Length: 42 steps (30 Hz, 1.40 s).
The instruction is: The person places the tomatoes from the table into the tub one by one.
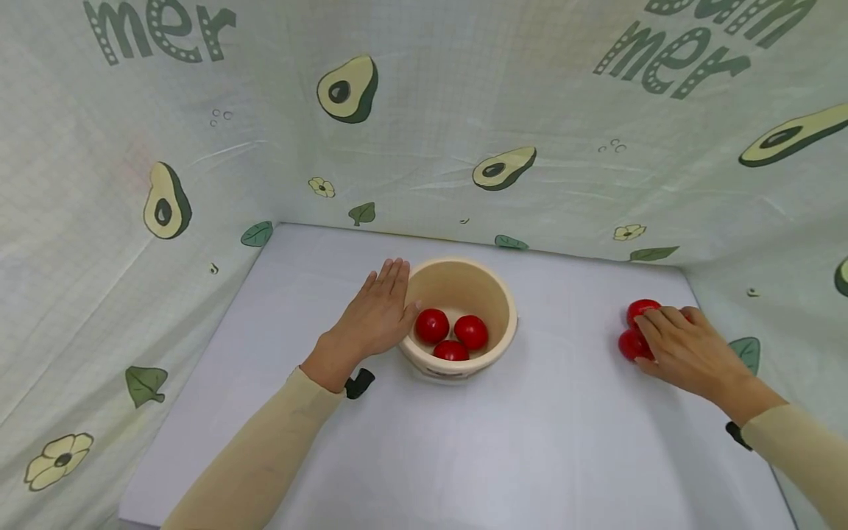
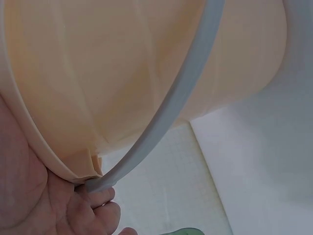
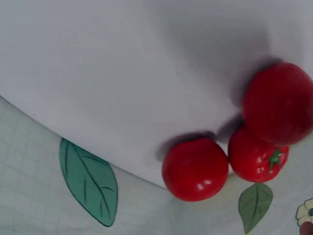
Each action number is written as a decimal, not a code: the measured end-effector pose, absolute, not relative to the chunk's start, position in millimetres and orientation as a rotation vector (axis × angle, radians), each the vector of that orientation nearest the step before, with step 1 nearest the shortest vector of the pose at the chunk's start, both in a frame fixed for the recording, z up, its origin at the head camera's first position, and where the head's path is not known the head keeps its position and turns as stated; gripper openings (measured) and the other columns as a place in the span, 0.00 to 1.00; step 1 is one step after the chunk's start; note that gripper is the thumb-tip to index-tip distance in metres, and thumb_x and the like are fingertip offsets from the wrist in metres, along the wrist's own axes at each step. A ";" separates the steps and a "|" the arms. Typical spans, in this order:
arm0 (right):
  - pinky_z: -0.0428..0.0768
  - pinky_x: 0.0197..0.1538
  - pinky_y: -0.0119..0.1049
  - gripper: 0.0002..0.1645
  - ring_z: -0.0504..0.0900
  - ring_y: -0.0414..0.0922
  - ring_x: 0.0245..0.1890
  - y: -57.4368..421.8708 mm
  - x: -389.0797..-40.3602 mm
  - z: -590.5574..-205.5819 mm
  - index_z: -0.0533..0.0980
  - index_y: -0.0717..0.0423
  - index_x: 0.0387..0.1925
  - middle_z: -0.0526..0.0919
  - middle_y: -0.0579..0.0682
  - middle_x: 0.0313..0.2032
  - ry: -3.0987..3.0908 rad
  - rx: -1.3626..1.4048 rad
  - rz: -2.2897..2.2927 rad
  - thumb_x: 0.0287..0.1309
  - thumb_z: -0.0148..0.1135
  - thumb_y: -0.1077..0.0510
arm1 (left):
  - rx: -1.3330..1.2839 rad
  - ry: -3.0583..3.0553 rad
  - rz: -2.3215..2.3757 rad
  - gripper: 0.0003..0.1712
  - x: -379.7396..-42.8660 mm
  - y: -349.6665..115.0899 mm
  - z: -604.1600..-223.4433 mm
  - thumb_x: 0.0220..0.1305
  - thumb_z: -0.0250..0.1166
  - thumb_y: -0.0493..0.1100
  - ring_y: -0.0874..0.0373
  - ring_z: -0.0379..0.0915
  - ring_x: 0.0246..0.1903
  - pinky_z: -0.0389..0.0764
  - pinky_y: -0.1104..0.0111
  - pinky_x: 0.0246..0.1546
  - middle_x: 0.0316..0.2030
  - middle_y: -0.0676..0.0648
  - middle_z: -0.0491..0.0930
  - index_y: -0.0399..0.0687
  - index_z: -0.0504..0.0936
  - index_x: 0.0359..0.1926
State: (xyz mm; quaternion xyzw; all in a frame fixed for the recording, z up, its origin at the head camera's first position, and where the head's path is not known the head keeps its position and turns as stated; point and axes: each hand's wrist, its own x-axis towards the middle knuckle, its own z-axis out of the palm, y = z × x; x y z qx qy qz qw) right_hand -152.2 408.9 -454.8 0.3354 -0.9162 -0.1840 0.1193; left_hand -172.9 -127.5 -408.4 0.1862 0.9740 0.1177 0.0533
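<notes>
A cream bucket (image 1: 511, 313) stands mid-table with three red tomatoes (image 1: 471, 333) inside. My left hand (image 1: 376, 313) lies along its left rim with straight fingers, the palm side against it. In the left wrist view, the bucket's grey handle (image 2: 178, 93) curves down to its joint beside my fingers (image 2: 105, 215). At the right, my right hand (image 1: 689, 357) bends over a group of tomatoes, thumb and fingers around the nearer tomato (image 1: 631, 344). Behind it sits another tomato (image 1: 641, 309). The right wrist view shows a third tomato (image 3: 195, 170) in this group, partly covered by my hand from above.
The white table (image 1: 556, 442) meets a cloth screen (image 1: 424, 162) printed with avocados and leaves at the back and sides. The table's right edge runs close beside the tomato group.
</notes>
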 end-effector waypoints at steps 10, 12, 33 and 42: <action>0.78 0.56 0.68 0.61 0.75 0.68 0.57 424.2 -152.7 -469.6 0.75 0.70 0.61 0.80 0.70 0.57 -2.728 0.979 -0.668 0.29 0.90 0.39 | 0.560 2.962 0.375 0.45 -173.5 -127.4 -408.8 0.83 0.45 0.59 0.42 0.36 0.85 0.44 0.49 0.84 0.84 0.35 0.45 0.33 0.45 0.83; 0.78 0.56 0.68 0.61 0.75 0.68 0.58 425.7 -154.9 -472.6 0.75 0.70 0.61 0.80 0.70 0.57 -2.732 0.984 -0.658 0.30 0.90 0.39 | 0.557 2.961 0.374 0.45 -173.2 -127.4 -408.8 0.83 0.45 0.59 0.42 0.35 0.85 0.44 0.49 0.84 0.84 0.35 0.45 0.33 0.45 0.83; 0.78 0.53 0.64 0.49 0.76 0.65 0.53 364.3 -174.2 -505.5 0.74 0.68 0.53 0.80 0.68 0.50 -2.717 0.827 -0.271 0.39 0.84 0.39 | 0.548 2.950 0.417 0.45 -172.9 -127.4 -410.2 0.83 0.46 0.58 0.42 0.34 0.85 0.44 0.49 0.84 0.84 0.36 0.44 0.33 0.45 0.84; 0.76 0.52 0.63 0.45 0.75 0.65 0.50 331.6 -183.8 -509.2 0.73 0.69 0.51 0.80 0.68 0.48 -2.730 0.757 -0.209 0.45 0.78 0.37 | 0.542 2.950 0.403 0.45 -173.3 -128.5 -409.7 0.83 0.44 0.59 0.42 0.34 0.85 0.44 0.50 0.84 0.84 0.36 0.44 0.34 0.44 0.84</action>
